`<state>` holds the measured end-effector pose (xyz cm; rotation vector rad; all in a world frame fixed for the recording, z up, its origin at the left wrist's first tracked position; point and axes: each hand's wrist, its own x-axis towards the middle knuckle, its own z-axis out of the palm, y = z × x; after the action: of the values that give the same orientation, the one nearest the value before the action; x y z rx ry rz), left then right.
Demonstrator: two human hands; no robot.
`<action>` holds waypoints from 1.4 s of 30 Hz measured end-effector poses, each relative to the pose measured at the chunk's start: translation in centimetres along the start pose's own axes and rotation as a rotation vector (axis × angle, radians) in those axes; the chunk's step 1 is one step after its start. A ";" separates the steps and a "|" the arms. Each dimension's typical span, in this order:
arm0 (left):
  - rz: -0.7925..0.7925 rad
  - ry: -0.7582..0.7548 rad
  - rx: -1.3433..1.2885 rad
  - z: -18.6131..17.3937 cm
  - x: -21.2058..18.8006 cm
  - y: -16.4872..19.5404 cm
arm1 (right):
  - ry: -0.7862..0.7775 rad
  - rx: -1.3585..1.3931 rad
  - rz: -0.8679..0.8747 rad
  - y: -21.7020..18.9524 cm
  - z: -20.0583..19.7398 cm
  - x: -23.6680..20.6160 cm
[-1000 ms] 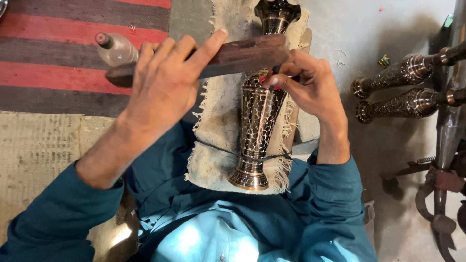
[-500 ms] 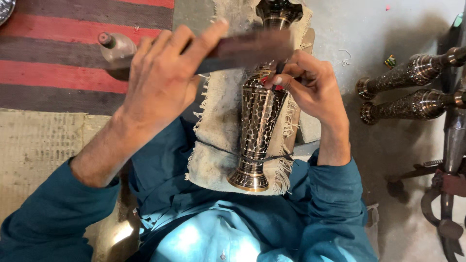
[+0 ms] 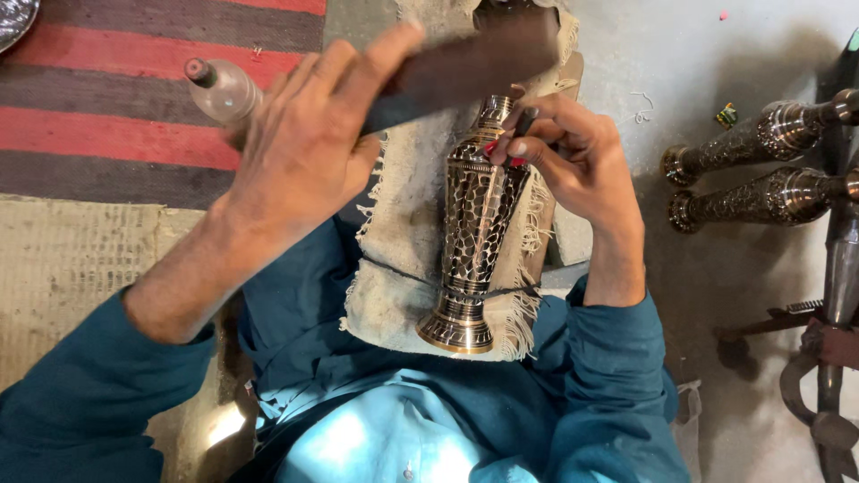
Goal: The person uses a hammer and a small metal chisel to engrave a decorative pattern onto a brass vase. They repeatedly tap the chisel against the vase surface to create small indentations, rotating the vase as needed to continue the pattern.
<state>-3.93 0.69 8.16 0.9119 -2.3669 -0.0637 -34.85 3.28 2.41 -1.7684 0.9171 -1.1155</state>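
Note:
A dark engraved brass vase lies on a frayed beige cloth over my lap, its base toward me, tied down by a thin cord. My left hand grips a dark wooden bar raised above the vase's neck, blurred. My right hand pinches a small dark chisel with a red mark, its tip set on the vase's shoulder.
A small plastic bottle stands on the red and dark striped rug at the left. Two similar engraved vases lie on the grey floor at the right, beside rusty metal tools. A woven mat covers the lower left.
The wooden bar in my left hand has swung up and to the right, lifting over the chisel. My right hand and the vase stay put.

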 end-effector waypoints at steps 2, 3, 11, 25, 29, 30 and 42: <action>0.020 0.004 0.032 -0.1 0.0 0.0 | 0.002 -0.005 0.004 0.0 0.0 -0.2; 0.070 -0.006 0.218 -0.1 0.0 0.0 | -0.001 -0.018 -0.001 0.1 0.0 -0.2; 0.070 -0.001 0.298 -0.4 0.3 0.3 | 0.011 -0.048 -0.011 0.6 -0.3 -0.2; 0.114 -0.035 0.369 -0.6 1.0 0.5 | 0.045 -0.020 -0.019 2.2 -0.6 -0.7; 0.087 -0.026 0.123 -0.7 1.1 0.4 | 0.031 0.106 -0.051 2.5 -0.7 -1.1; 0.130 -0.040 0.308 -0.6 1.2 0.3 | 0.024 0.090 -0.058 2.6 -0.8 -1.1; 0.144 -0.038 0.348 -0.3 1.4 0.4 | 0.077 0.137 -0.071 3.8 -0.8 -1.9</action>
<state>-4.85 0.20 9.24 0.8983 -2.5168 0.4016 -36.76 3.28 -1.48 -1.6668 0.8083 -1.2699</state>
